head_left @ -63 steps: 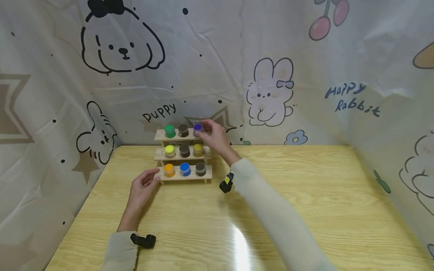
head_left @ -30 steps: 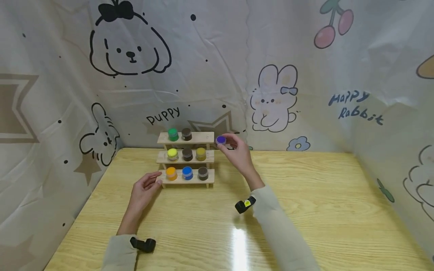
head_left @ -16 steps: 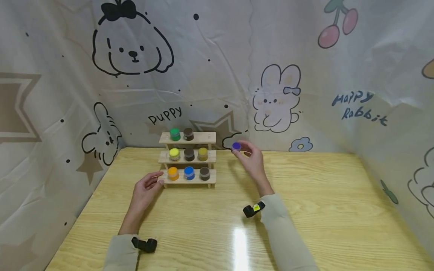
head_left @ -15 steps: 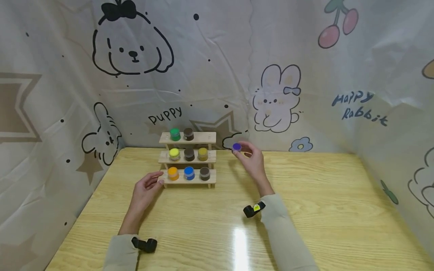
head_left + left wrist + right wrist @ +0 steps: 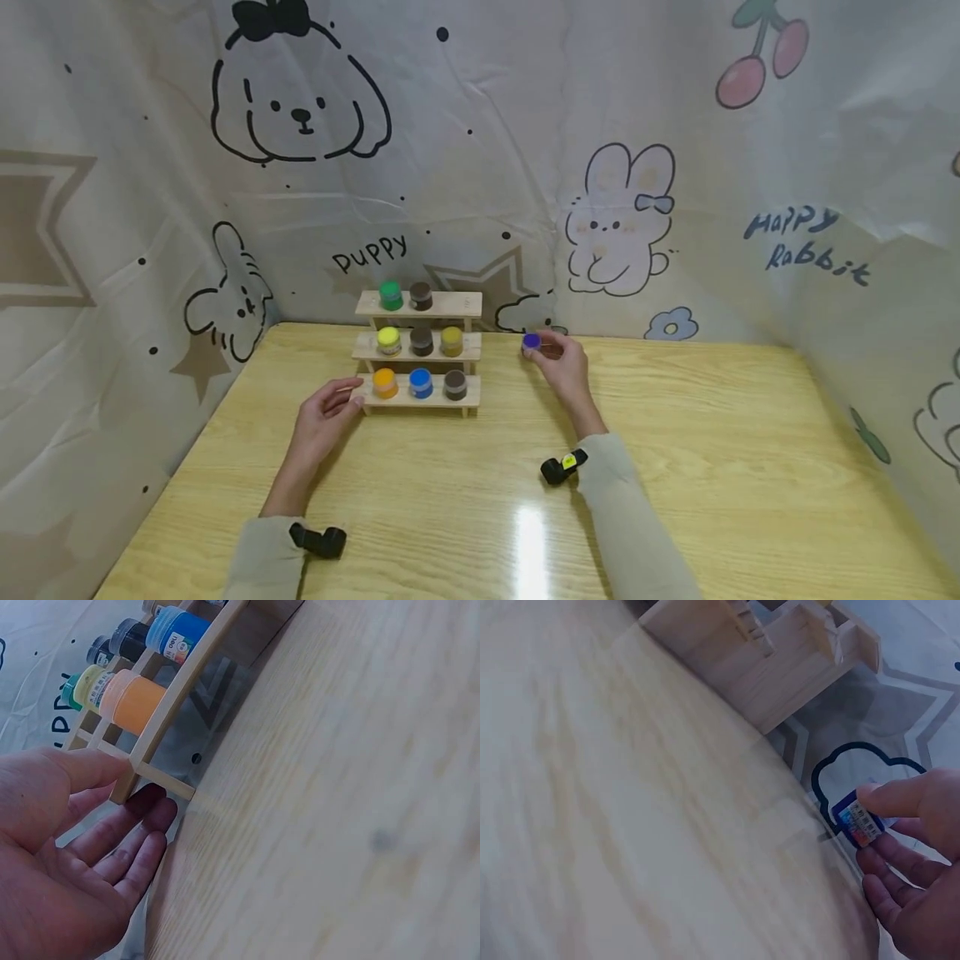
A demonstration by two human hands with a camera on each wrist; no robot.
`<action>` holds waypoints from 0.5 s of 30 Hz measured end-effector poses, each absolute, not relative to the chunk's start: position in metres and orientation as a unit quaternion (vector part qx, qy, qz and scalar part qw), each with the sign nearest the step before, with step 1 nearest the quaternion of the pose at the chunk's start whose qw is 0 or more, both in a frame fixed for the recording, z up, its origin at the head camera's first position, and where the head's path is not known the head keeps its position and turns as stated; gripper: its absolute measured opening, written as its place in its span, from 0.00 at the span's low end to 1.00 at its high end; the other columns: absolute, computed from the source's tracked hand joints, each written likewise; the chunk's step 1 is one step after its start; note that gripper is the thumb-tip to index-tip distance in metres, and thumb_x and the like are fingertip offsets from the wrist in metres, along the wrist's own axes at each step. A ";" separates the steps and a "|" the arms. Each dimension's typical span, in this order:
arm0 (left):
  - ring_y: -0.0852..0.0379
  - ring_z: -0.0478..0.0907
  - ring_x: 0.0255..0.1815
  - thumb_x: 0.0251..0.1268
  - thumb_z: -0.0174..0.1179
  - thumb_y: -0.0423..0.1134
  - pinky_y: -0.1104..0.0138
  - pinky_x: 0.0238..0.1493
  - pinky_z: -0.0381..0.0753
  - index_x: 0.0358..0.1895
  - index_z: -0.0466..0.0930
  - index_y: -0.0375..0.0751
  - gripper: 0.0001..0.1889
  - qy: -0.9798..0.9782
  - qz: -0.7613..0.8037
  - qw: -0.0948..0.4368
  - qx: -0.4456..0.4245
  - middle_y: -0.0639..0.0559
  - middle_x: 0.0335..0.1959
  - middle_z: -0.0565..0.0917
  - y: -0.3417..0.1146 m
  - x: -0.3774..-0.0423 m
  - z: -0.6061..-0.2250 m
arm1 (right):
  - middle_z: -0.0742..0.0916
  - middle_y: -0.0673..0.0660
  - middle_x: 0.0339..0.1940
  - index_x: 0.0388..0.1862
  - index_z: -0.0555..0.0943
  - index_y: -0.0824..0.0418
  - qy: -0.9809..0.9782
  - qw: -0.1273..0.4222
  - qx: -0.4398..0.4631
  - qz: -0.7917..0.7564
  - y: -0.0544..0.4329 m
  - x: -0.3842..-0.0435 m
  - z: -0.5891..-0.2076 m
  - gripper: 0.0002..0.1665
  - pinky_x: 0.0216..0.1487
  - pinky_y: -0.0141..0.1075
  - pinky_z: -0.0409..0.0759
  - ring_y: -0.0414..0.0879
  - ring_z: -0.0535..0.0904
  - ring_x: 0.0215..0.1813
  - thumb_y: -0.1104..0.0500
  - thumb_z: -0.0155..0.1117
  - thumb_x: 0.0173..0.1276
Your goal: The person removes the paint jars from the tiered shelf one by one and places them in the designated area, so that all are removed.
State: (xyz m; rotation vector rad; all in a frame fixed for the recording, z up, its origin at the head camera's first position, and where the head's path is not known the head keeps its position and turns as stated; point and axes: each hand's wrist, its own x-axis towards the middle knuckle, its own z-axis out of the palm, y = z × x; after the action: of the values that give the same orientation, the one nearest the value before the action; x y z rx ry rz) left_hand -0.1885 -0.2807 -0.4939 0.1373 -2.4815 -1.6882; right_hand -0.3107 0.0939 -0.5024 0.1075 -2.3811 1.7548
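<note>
Beside wooden rack (image 5: pixel 417 350): right hand (image 5: pixel 561 367) pinches small purple-lidded jar (image 5: pixel 532 342).

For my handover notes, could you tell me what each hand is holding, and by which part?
Right hand pinches the purple-lidded jar by its sides; left hand holds nothing, touching the rack end.

Right hand (image 5: pixel 915 877) cut off by the right-wrist frame edge; its fingers cover most of the purple jar (image 5: pixel 857 817), label print unreadable. Left hand (image 5: pixel 67 855) cropped at the left-wrist frame's corner. Rack (image 5: pixel 161 712) beyond its thumb runs off-frame, far jars too small to read.
</note>
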 end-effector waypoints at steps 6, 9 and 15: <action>0.51 0.76 0.62 0.78 0.59 0.37 0.84 0.52 0.74 0.68 0.76 0.36 0.20 -0.818 -0.570 0.060 0.053 0.36 0.64 0.80 -0.283 -0.192 -0.492 | 0.88 0.67 0.51 0.56 0.84 0.69 -0.816 0.095 0.033 0.569 0.094 -0.313 -0.501 0.22 0.58 0.47 0.84 0.59 0.85 0.52 0.65 0.77 0.64; 0.52 0.76 0.61 0.78 0.59 0.38 0.84 0.52 0.75 0.68 0.76 0.38 0.20 -0.821 -0.566 0.060 0.051 0.36 0.63 0.81 -0.282 -0.191 -0.494 | 0.88 0.67 0.50 0.56 0.84 0.69 -0.821 0.094 0.035 0.563 0.095 -0.313 -0.503 0.22 0.57 0.46 0.85 0.58 0.84 0.52 0.63 0.76 0.65; 0.49 0.76 0.62 0.79 0.58 0.36 0.85 0.51 0.74 0.69 0.74 0.33 0.21 -0.825 -0.562 0.045 0.051 0.33 0.64 0.79 -0.283 -0.191 -0.491 | 0.87 0.65 0.52 0.56 0.83 0.69 -0.830 0.081 0.036 0.551 0.096 -0.317 -0.508 0.21 0.58 0.45 0.83 0.56 0.83 0.54 0.62 0.75 0.66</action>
State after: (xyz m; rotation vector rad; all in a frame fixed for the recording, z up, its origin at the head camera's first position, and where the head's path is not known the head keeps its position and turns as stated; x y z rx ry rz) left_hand -0.1909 -0.2828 -0.4914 0.1566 -2.5196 -1.7157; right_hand -0.3166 0.0962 -0.5081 0.1084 -2.4804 1.6475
